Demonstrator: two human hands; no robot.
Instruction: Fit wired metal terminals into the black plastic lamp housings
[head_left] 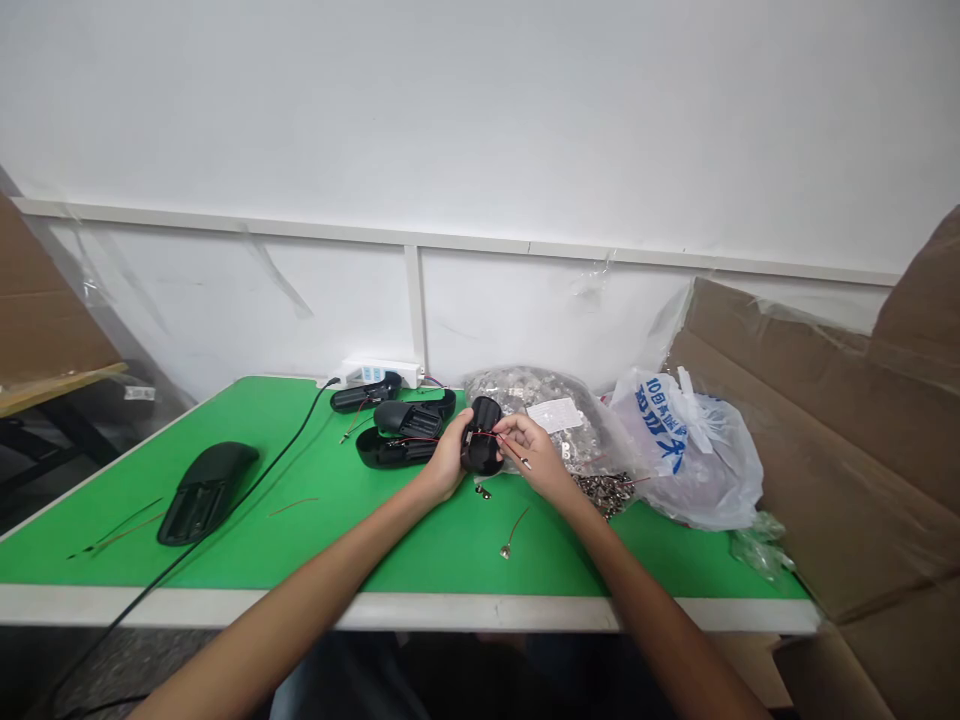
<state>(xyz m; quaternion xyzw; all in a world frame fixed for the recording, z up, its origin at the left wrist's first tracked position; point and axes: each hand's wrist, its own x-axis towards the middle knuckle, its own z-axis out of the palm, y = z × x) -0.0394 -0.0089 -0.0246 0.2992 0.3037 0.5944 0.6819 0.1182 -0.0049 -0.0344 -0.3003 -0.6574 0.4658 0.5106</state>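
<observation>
My left hand (450,458) is closed around the side of a black plastic housing (486,412), held up over the green table. At the housing's right side, my right hand (534,452) pinches a thin red wire (510,446), whose metal-tipped end hangs below the fingers. The wire runs across the open face of the housing. Just left of my left hand lie several similar black housings (405,418), some with red wires on them. Below my hands are a small metal contact piece (483,491) and another contact with a red wire (505,550).
A clear bag of metal parts (600,420) lies behind my right hand, with loose metal pieces (609,492) in front of it. Further right are a white plastic bag (697,470) and cardboard (810,430). A black cable (277,465) crosses the left side, near another black housing (202,490).
</observation>
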